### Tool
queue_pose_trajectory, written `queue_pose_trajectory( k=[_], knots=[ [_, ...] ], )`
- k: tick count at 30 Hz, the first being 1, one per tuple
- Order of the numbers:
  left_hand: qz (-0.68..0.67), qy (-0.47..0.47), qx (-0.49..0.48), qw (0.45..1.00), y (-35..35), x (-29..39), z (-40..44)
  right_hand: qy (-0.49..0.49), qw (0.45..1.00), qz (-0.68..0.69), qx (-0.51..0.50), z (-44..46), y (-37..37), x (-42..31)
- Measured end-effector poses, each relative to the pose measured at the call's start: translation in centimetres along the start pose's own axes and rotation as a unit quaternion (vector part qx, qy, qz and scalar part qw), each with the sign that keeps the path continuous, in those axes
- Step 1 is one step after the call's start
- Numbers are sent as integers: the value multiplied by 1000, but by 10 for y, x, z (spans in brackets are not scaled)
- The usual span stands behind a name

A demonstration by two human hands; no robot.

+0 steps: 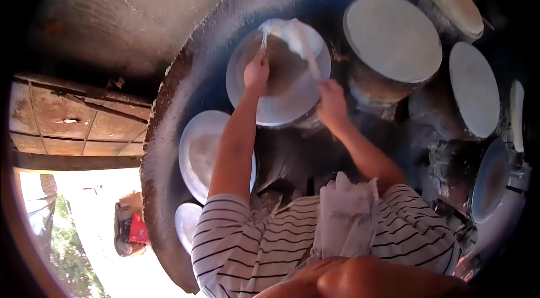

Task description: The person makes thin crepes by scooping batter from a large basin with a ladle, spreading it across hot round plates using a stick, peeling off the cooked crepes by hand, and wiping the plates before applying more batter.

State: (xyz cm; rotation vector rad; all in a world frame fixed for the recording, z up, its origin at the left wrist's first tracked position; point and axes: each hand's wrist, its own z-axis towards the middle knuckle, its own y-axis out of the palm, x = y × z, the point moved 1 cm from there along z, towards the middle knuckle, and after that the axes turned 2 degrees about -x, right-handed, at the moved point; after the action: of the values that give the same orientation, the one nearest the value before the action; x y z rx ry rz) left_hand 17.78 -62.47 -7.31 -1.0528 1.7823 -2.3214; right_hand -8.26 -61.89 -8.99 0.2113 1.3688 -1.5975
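Note:
Before me is a round griddle point(242, 81) with a greyish-brown middle. White batter-like stuff point(284, 32) lies bunched at its far edge. My left hand point(257, 75) is closed around a thin-handled tool point(264, 39) whose far end meets the white mass. In my right hand point(333, 102), closed too, is a long flat stick point(313, 66) angled up to the same mass. The far ends of both tools are blurred and partly covered in white, so their shape cannot be made out.
Pale round sheets cover a griddle point(394, 39) at the right, another point(475, 90) and one farther back point(454, 5). More pans stand at near left point(197, 157) and far right point(489, 183). A dark, powder-dusted rim point(185, 62) curves around the left. Tiles point(67, 118) lie beyond.

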Motion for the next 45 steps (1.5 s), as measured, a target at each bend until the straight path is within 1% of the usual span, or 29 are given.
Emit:
queue_pose_trajectory(
  k=[2,3,4,6,7,8,9,10,13,14,16,17,19,20,21,23,24,25,27,29,32,33,35,37,38,40,42,43,45],
  knots=[
    [0,0,24,1000,13,-20,7,6,999,1,-53,29,13,-4],
    [6,-6,42,999,14,-26,8,-14,998,-54,-35,41,1,1],
    [23,-1,55,998,9,-29,18,5,998,-63,-16,39,-8,9],
    [31,-16,29,999,2,-41,3,13,998,-51,-36,15,-18,38],
    [15,-30,11,999,-8,-36,-3,-1,998,-39,-49,6,-10,37],
    [1,-35,-2,999,-15,-32,-7,-4,997,-58,-41,3,-6,14],
    [-13,-51,19,998,-7,-41,-6,-13,997,-41,-59,16,9,3],
    [-13,-47,19,999,-7,-38,-2,-28,997,-24,-72,35,18,0],
    [10,-40,28,999,-13,-53,-1,-36,998,-38,-18,67,3,16],
    [23,-32,34,999,-17,-62,-1,-20,997,-64,-42,60,-5,36],
    [-40,-93,22,995,-27,-57,-22,-25,998,-31,-56,38,-10,31],
    [-56,-112,15,992,-37,-48,-27,-40,997,-19,-70,35,1,25],
    [-95,-54,81,991,-8,-77,-20,-90,994,3,-57,66,39,10],
    [-105,-29,113,988,-3,-94,-23,-90,995,-17,-47,78,35,12],
    [-26,-68,77,994,-14,-83,-27,-81,996,-29,-39,83,27,15],
    [-68,-138,32,988,-30,-68,-33,-56,996,-69,-15,74,0,33],
    [-99,-182,10,978,-29,-63,-42,-56,994,-92,-37,68,-7,40],
    [-127,-144,47,980,-29,-60,-49,-61,994,-72,-58,60,-5,40],
    [-139,-165,58,975,-10,-86,-52,-75,993,-39,-80,71,11,28],
    [-169,-215,49,961,-23,-71,-62,-103,988,-23,-113,95,38,20],
    [-203,-267,52,940,-35,-66,-91,-139,964,-56,-222,128,58,7],
    [-201,-266,61,941,-40,-61,-100,-156,964,-21,-215,129,58,3],
    [-204,-268,79,938,-48,-51,-130,-183,949,29,-257,124,60,-1],
    [-244,-287,79,923,-42,-53,-151,-212,932,75,-283,138,61,-2],
    [-258,-295,69,917,-39,-55,-164,-241,930,65,-270,140,54,4],
    [-242,-300,48,922,-44,-32,-161,-301,921,36,-246,155,20,26],
    [-229,-323,57,916,-37,-18,-168,-224,960,-54,-159,168,-3,69],
    [-238,-347,50,906,-36,-9,-166,-223,955,-53,-187,172,1,70],
    [-223,-361,59,904,-35,21,-158,-215,949,-49,-226,191,11,74]
  ],
)
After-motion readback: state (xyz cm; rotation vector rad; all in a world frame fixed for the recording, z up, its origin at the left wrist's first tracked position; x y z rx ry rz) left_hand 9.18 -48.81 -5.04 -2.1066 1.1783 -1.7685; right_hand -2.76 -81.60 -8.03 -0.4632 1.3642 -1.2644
